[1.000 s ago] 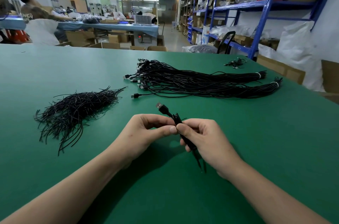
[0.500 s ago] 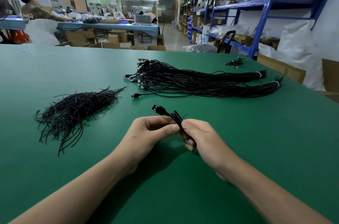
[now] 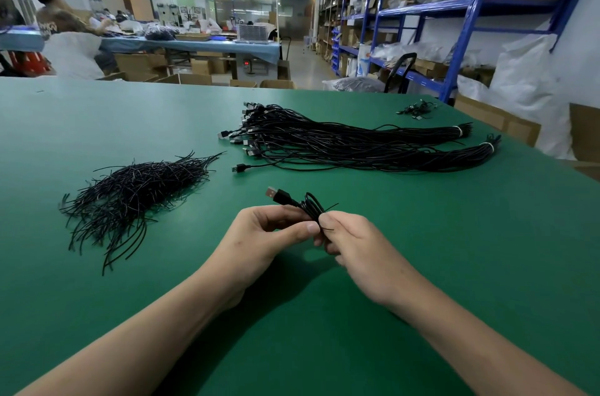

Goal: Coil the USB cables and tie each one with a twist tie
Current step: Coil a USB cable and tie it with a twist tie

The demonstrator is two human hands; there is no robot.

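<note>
A coiled black USB cable [image 3: 303, 203] is held between both hands just above the green table [image 3: 454, 249]. Its plug points up and to the left. My left hand [image 3: 269, 235] pinches the coil from the left with thumb and fingers. My right hand [image 3: 350, 243] grips the coil from the right, and thin twist tie ends [image 3: 326, 227] stick out by its fingertips. The lower part of the coil is hidden by my right hand. A pile of black twist ties [image 3: 136, 191] lies to the left. Two long bundles of uncoiled USB cables [image 3: 357, 145] lie farther back.
A small coiled cable [image 3: 417, 110] lies near the table's far right corner. Cardboard boxes [image 3: 500, 123] and white sacks stand beyond the right edge, under blue shelving [image 3: 461, 25]. A person [image 3: 61, 29] sits at another table at the back left.
The coil has tilted so its plug swung left and lower. My right hand has closed in over the coil's lower part, and twist tie ends now show at my fingertips.
</note>
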